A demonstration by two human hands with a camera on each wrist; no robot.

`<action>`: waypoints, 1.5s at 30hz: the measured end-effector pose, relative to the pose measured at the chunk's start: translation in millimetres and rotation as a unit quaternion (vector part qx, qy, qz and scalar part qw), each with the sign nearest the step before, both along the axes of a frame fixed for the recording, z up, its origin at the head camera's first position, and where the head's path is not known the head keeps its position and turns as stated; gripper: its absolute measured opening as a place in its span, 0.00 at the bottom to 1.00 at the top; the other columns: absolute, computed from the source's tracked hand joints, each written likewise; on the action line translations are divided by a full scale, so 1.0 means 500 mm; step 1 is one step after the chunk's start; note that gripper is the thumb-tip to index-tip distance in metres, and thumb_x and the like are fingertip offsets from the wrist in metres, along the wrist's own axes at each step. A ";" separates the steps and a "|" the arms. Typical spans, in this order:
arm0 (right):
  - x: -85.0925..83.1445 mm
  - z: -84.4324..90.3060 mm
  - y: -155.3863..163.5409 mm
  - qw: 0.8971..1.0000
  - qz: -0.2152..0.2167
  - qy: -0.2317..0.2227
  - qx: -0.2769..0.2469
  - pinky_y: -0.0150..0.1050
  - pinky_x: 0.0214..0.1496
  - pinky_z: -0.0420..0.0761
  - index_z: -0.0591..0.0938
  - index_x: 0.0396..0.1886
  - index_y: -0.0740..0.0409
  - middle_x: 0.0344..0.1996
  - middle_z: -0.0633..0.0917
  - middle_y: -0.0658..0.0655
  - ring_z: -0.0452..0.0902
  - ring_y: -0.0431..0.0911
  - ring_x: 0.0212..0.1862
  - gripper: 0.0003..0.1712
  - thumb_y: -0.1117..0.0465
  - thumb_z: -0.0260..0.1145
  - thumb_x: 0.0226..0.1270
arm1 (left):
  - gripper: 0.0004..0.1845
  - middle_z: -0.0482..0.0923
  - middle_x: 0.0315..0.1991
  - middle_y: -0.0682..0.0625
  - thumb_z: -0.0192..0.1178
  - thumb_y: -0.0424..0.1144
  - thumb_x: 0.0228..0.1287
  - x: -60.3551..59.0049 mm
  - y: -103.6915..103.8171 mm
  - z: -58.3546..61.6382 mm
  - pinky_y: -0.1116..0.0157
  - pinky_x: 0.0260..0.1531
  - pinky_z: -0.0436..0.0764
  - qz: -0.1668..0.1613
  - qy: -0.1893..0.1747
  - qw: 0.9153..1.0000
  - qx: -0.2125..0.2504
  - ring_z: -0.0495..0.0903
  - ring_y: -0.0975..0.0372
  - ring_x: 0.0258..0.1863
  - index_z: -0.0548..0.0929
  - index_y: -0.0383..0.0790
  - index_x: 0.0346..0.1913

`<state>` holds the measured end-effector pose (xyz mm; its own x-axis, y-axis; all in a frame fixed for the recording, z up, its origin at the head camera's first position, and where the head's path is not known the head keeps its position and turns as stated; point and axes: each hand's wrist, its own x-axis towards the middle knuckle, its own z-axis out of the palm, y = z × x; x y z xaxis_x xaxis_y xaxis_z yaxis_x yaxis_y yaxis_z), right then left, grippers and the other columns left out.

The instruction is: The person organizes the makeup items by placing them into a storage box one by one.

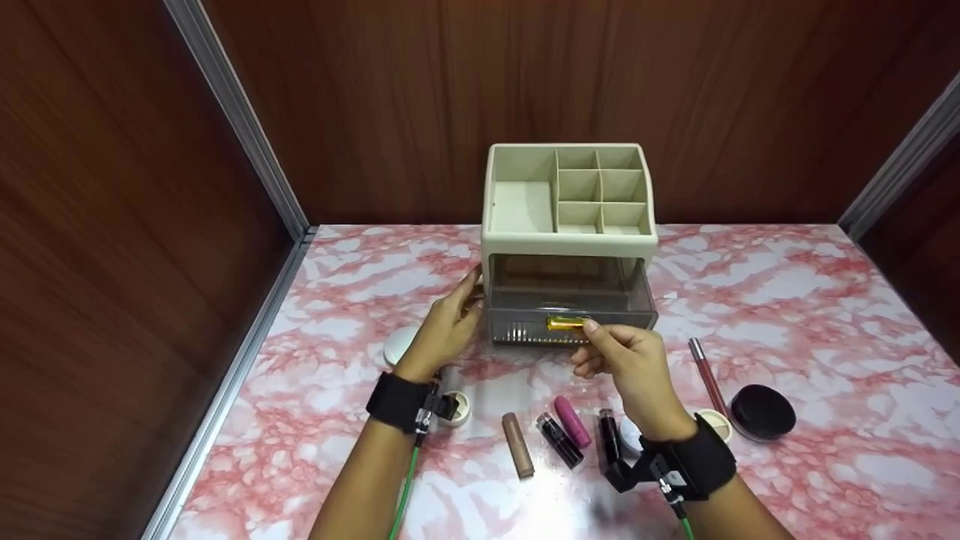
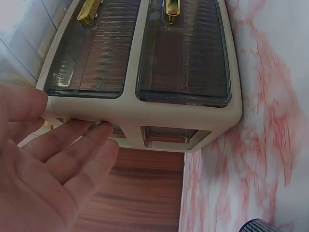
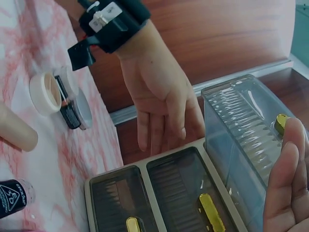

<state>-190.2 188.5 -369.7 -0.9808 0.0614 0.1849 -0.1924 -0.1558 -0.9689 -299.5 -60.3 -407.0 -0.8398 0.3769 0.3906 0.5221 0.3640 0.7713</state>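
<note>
A cream cosmetics organizer [image 1: 570,244] stands near the back wall, its top tray split into several compartments. Its top clear smoky drawer [image 1: 517,326] is pulled out, and two lower drawers show closed in the right wrist view. My right hand [image 1: 637,367] pinches the right end of that drawer's gold handle [image 1: 564,323], thumb on it and other fingers curled below. At the organizer's left side is my left hand [image 1: 448,330], fingers extended along the cream frame [image 2: 130,108], holding nothing.
In front lie a brown tube [image 1: 517,446], a black lipstick [image 1: 559,441], a pink tube [image 1: 572,422] and another black tube [image 1: 610,435]. To the right are a red stick [image 1: 707,375], a cream compact [image 1: 716,426] and a black-lidded jar [image 1: 763,412]. A white disc [image 1: 399,346] lies left.
</note>
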 end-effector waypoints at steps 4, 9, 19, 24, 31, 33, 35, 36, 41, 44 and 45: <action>0.009 0.000 -0.002 1.000 0.001 0.003 0.009 0.43 0.26 0.83 0.83 0.29 0.73 0.21 0.83 0.68 0.81 0.51 0.21 0.18 0.60 0.63 0.71 | 0.32 0.63 0.70 0.44 0.49 0.32 0.73 0.000 -0.002 -0.002 0.67 0.59 0.70 -0.005 -0.002 1.000 0.003 0.74 0.58 0.60 0.53 0.40 0.76; 0.021 -0.002 -0.003 1.000 0.001 0.000 0.022 0.45 0.27 0.84 0.83 0.27 0.73 0.21 0.83 0.69 0.81 0.52 0.21 0.19 0.60 0.63 0.71 | 0.32 0.65 0.69 0.43 0.49 0.32 0.73 0.001 -0.002 -0.005 0.68 0.59 0.71 -0.011 -0.006 1.000 0.005 0.74 0.59 0.60 0.53 0.40 0.76; 0.044 -0.013 -0.006 0.999 0.002 0.005 0.044 0.44 0.29 0.84 0.84 0.29 0.71 0.22 0.83 0.68 0.81 0.53 0.23 0.18 0.59 0.63 0.71 | 0.32 0.63 0.70 0.44 0.49 0.32 0.73 0.002 0.001 -0.005 0.68 0.57 0.72 -0.014 -0.013 1.000 0.006 0.74 0.59 0.59 0.52 0.41 0.76; 0.055 -0.019 -0.007 0.999 0.006 0.005 0.046 0.45 0.29 0.84 0.83 0.29 0.71 0.23 0.83 0.68 0.81 0.53 0.22 0.18 0.59 0.63 0.71 | 0.32 0.61 0.71 0.44 0.49 0.32 0.73 0.001 0.002 -0.006 0.68 0.59 0.71 -0.013 -0.009 1.000 0.005 0.74 0.59 0.60 0.52 0.41 0.76; 0.061 -0.018 -0.005 0.998 0.005 0.024 0.058 0.44 0.28 0.84 0.84 0.30 0.71 0.22 0.84 0.67 0.82 0.53 0.22 0.15 0.61 0.62 0.72 | 0.31 0.70 0.66 0.43 0.49 0.33 0.74 0.000 0.002 -0.008 0.67 0.57 0.73 -0.003 -0.005 1.000 0.004 0.76 0.59 0.57 0.55 0.41 0.76; 0.065 -0.019 0.001 0.996 0.010 0.042 0.074 0.45 0.28 0.84 0.85 0.32 0.70 0.23 0.84 0.66 0.82 0.53 0.22 0.14 0.63 0.61 0.72 | 0.31 0.71 0.65 0.43 0.49 0.33 0.73 -0.001 0.003 -0.008 0.67 0.56 0.73 0.003 -0.005 1.000 0.012 0.77 0.59 0.57 0.56 0.41 0.76; 0.069 -0.023 0.012 0.994 0.017 0.064 0.092 0.44 0.29 0.84 0.85 0.35 0.71 0.23 0.84 0.65 0.82 0.52 0.23 0.12 0.65 0.60 0.72 | 0.30 0.71 0.65 0.44 0.50 0.33 0.73 -0.002 0.004 -0.009 0.67 0.56 0.74 0.008 -0.004 1.000 0.021 0.77 0.60 0.56 0.57 0.42 0.75; 0.072 -0.026 0.019 0.992 0.019 0.075 0.104 0.44 0.29 0.84 0.85 0.36 0.72 0.23 0.84 0.65 0.82 0.52 0.23 0.11 0.67 0.60 0.72 | 0.30 0.70 0.65 0.44 0.50 0.32 0.73 -0.003 0.004 -0.010 0.67 0.56 0.74 0.010 -0.004 1.000 0.026 0.76 0.60 0.57 0.58 0.42 0.75; 0.085 -0.038 0.069 0.979 0.008 0.123 0.164 0.38 0.28 0.83 0.84 0.39 0.72 0.25 0.85 0.62 0.82 0.48 0.24 0.08 0.75 0.59 0.69 | 0.30 0.72 0.64 0.44 0.51 0.32 0.73 -0.004 0.003 -0.010 0.69 0.54 0.74 0.016 -0.003 0.999 0.030 0.77 0.62 0.56 0.58 0.44 0.75; 0.093 -0.043 0.108 0.969 -0.025 0.141 0.202 0.35 0.28 0.82 0.85 0.38 0.72 0.25 0.85 0.62 0.82 0.46 0.24 0.08 0.77 0.60 0.66 | 0.30 0.73 0.63 0.43 0.51 0.33 0.73 -0.005 0.004 -0.010 0.69 0.54 0.75 0.016 0.001 1.000 0.025 0.78 0.61 0.54 0.58 0.44 0.75; 0.096 -0.042 0.122 0.966 -0.038 0.141 0.214 0.34 0.28 0.82 0.85 0.38 0.71 0.24 0.85 0.61 0.82 0.45 0.24 0.08 0.78 0.60 0.66 | 0.30 0.72 0.64 0.43 0.51 0.33 0.73 -0.006 0.005 -0.011 0.69 0.54 0.74 0.015 0.003 1.000 0.024 0.78 0.61 0.55 0.58 0.43 0.75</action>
<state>-142.1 249.7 -390.9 -0.8833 -0.0105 0.4687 -0.4536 0.2716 -0.8488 -302.3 -58.0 -412.3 -0.8481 0.3323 0.4127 0.5160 0.3417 0.7855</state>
